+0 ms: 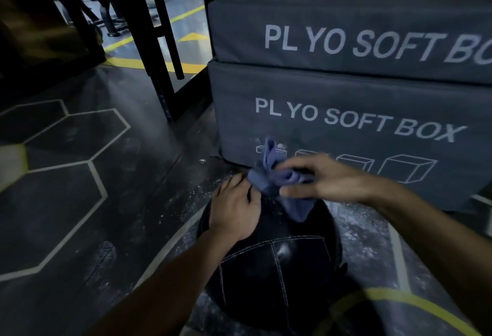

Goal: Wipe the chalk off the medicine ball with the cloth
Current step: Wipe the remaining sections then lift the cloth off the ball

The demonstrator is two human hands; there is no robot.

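On the gym floor (80,202), straight below the head camera, sits the black medicine ball (274,269), its stitched panels facing up. Only this one view is given, so everything rests on it.

The left hand (234,210) lies on the ball's upper left side, palm down. Its fingers (226,189) spread over the curve toward the far edge, most likely to brace the ball so that it does not roll under a wiping stroke. They curl round nothing; they simply press on the leather.

The right hand (319,178) hovers just above the ball's far top, holding the blue cloth (274,175). That hand's fingers (298,191) and thumb pinch the bunched cloth, one corner sticking up beyond them and a tail hanging down from them to the ball's surface. The hand is motion-blurred, so I cannot say whether the tail truly touches the leather or only hangs before it. Bunching the cloth gives a firm pad to rub with.

White chalk dust (354,229) speckles the floor round the ball, thickest beyond and to the right of the fingers. The near panels look dark and glossy; any chalk remaining on the far side is hidden by both hands.

Beyond the fingers, two stacked grey plyo boxes (346,90) stand close behind the ball.
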